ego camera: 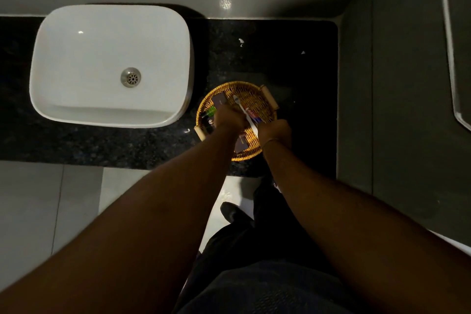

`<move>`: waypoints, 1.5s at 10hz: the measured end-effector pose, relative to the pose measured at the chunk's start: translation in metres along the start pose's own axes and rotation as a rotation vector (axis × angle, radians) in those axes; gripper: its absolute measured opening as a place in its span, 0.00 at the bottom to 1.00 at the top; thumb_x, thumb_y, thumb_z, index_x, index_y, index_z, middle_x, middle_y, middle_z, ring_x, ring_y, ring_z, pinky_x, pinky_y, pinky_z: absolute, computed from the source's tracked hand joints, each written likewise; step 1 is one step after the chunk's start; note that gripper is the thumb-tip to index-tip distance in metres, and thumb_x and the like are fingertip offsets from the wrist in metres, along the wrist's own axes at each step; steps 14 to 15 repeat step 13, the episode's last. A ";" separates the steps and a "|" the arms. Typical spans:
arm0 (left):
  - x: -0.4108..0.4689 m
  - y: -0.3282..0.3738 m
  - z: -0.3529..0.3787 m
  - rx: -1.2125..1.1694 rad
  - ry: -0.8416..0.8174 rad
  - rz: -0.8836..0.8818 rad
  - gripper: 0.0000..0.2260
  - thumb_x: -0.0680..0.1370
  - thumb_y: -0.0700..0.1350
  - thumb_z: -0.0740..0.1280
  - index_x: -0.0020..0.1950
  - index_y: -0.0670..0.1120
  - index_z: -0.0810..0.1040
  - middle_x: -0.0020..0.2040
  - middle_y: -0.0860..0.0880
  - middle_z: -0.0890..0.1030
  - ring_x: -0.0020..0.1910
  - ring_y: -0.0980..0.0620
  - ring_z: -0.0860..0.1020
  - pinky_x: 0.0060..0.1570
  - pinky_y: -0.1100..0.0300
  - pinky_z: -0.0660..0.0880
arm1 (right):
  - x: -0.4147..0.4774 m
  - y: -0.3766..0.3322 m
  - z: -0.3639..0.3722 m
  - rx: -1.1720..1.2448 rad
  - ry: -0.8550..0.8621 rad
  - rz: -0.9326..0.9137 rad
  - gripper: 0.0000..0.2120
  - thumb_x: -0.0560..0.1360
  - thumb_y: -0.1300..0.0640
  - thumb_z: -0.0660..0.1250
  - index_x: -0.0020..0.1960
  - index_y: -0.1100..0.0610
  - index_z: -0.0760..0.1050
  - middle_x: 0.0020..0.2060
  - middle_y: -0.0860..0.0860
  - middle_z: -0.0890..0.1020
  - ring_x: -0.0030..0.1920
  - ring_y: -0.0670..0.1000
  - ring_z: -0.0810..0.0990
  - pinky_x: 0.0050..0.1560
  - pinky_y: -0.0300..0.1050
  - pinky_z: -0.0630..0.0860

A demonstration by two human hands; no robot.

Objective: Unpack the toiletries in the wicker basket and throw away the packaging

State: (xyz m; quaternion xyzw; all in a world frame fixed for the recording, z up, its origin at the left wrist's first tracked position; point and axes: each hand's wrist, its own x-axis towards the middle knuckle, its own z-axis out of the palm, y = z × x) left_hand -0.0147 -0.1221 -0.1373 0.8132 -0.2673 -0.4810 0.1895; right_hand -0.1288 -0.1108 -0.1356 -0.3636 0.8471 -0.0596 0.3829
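Centre frame, on black stone bench (293, 64): round wicker basket (251, 93); both hands reaching in; white toothbrush (243, 109) unwrapped; brown boxes (219, 101) remaining sealed; finger grip: cannot tell.

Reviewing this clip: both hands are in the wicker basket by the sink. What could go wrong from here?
1. The wicker basket sits near the counter's front edge; a tug from either hand might tip it to the floor.
2. The toothbrush lies loose between the left hand and right hand and may get knocked out.
3. Dim light: small dark boxes could be missed.
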 end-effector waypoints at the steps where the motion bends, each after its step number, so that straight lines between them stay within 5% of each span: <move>1: -0.002 0.000 0.003 0.041 0.033 0.050 0.07 0.86 0.39 0.67 0.57 0.37 0.84 0.52 0.38 0.88 0.46 0.42 0.90 0.47 0.46 0.89 | -0.001 0.000 0.002 0.066 0.034 0.024 0.25 0.77 0.46 0.75 0.64 0.64 0.82 0.57 0.60 0.88 0.58 0.63 0.87 0.54 0.55 0.85; 3: -0.015 -0.002 0.002 0.096 0.135 0.215 0.09 0.86 0.39 0.65 0.57 0.39 0.85 0.54 0.40 0.88 0.50 0.44 0.88 0.52 0.49 0.86 | -0.002 0.000 0.007 0.272 0.048 0.077 0.17 0.79 0.51 0.72 0.57 0.66 0.86 0.49 0.60 0.90 0.51 0.61 0.89 0.44 0.47 0.81; 6: -0.041 -0.015 -0.013 0.023 0.291 0.372 0.09 0.83 0.43 0.68 0.59 0.43 0.86 0.49 0.42 0.89 0.41 0.51 0.82 0.38 0.63 0.73 | -0.015 -0.010 0.019 0.429 0.040 0.151 0.19 0.80 0.49 0.68 0.59 0.63 0.86 0.51 0.62 0.89 0.51 0.63 0.88 0.52 0.60 0.86; 9: -0.061 -0.034 -0.051 0.054 0.339 0.429 0.10 0.84 0.45 0.65 0.59 0.48 0.86 0.45 0.44 0.88 0.40 0.42 0.85 0.41 0.52 0.82 | -0.035 -0.010 0.019 0.492 0.006 0.196 0.24 0.81 0.50 0.69 0.69 0.67 0.76 0.62 0.65 0.84 0.62 0.66 0.84 0.55 0.50 0.80; 10: -0.068 -0.043 -0.072 0.128 0.340 0.425 0.13 0.84 0.50 0.63 0.66 0.55 0.81 0.47 0.43 0.88 0.43 0.39 0.86 0.44 0.48 0.84 | -0.049 -0.005 0.014 0.271 0.056 -0.067 0.22 0.84 0.49 0.66 0.65 0.67 0.80 0.57 0.64 0.86 0.57 0.64 0.86 0.47 0.45 0.75; 11: -0.084 -0.051 -0.094 0.286 0.433 0.475 0.21 0.82 0.51 0.61 0.75 0.56 0.75 0.58 0.43 0.86 0.56 0.38 0.84 0.51 0.46 0.82 | -0.072 -0.017 -0.001 0.093 0.059 -0.472 0.20 0.85 0.51 0.64 0.68 0.63 0.79 0.64 0.65 0.83 0.64 0.64 0.82 0.58 0.47 0.76; 12: -0.090 -0.064 -0.112 0.458 0.606 0.562 0.27 0.83 0.53 0.62 0.82 0.50 0.70 0.74 0.45 0.78 0.73 0.41 0.76 0.69 0.42 0.76 | -0.078 -0.040 -0.009 -0.203 0.051 -0.910 0.30 0.82 0.48 0.65 0.81 0.56 0.65 0.79 0.59 0.70 0.79 0.60 0.68 0.80 0.59 0.61; 13: -0.097 -0.073 -0.126 0.575 0.610 0.470 0.31 0.87 0.58 0.55 0.89 0.49 0.55 0.88 0.46 0.60 0.88 0.44 0.58 0.86 0.41 0.56 | -0.087 -0.065 -0.012 -0.542 0.077 -1.114 0.37 0.82 0.41 0.61 0.86 0.48 0.53 0.85 0.52 0.58 0.85 0.57 0.55 0.82 0.61 0.50; 15: -0.097 -0.073 -0.126 0.575 0.610 0.470 0.31 0.87 0.58 0.55 0.89 0.49 0.55 0.88 0.46 0.60 0.88 0.44 0.58 0.86 0.41 0.56 | -0.087 -0.065 -0.012 -0.542 0.077 -1.114 0.37 0.82 0.41 0.61 0.86 0.48 0.53 0.85 0.52 0.58 0.85 0.57 0.55 0.82 0.61 0.50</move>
